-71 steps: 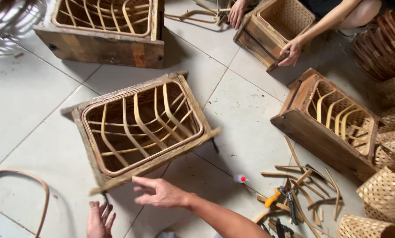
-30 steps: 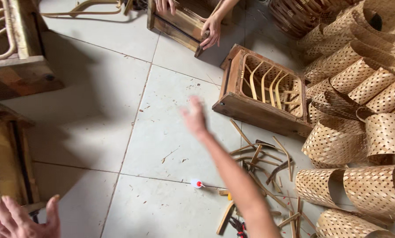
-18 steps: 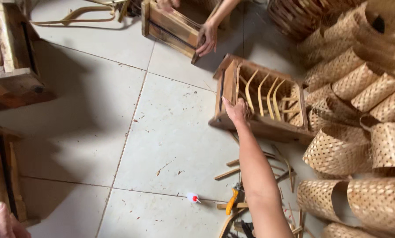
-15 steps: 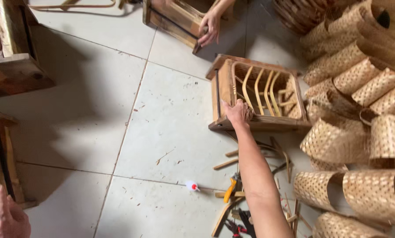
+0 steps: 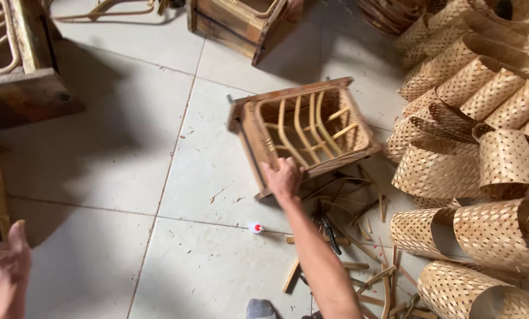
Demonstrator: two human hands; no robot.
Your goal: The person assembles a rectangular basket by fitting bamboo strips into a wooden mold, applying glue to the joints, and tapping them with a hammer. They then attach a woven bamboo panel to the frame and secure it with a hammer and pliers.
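We are gripping the near corner of the square wooden frame with curved rattan ribs (image 5: pixel 304 131), tilted on the pale tiled floor (image 5: pixel 99 171), with our right hand (image 5: pixel 283 178), fingers curled. Our left hand (image 5: pixel 4 266) is hanging spread open, touching nothing.

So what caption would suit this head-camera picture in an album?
Right hand grips a square wooden frame with bent rattan ribs on a tiled floor, beside rolled woven mats.
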